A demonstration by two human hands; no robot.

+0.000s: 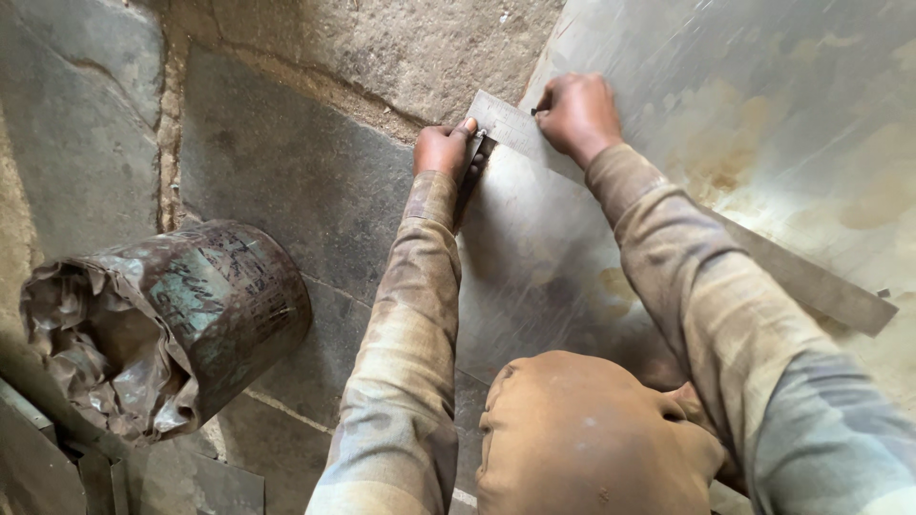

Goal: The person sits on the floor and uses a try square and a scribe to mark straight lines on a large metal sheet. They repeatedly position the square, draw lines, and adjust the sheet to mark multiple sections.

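A large shiny metal sheet [763,114] lies on the stone floor at the right. Across it rests a long flat steel ruler [821,286], running from the sheet's left edge down to the right. My left hand [444,148] grips the ruler's near end at the sheet's edge, thumb on top. My right hand [575,113] presses on the ruler a little further along, fingers curled with a small dark tool tip between them; what it is I cannot make out. Both sleeves are mottled camouflage cloth.
A dented metal can [191,305] stuffed with crumpled plastic lies on its side at the left. My bent knee in tan cloth [582,439] fills the bottom centre. Scrap metal pieces [57,458] sit at the bottom left corner. Rough stone slabs [286,162] form the floor.
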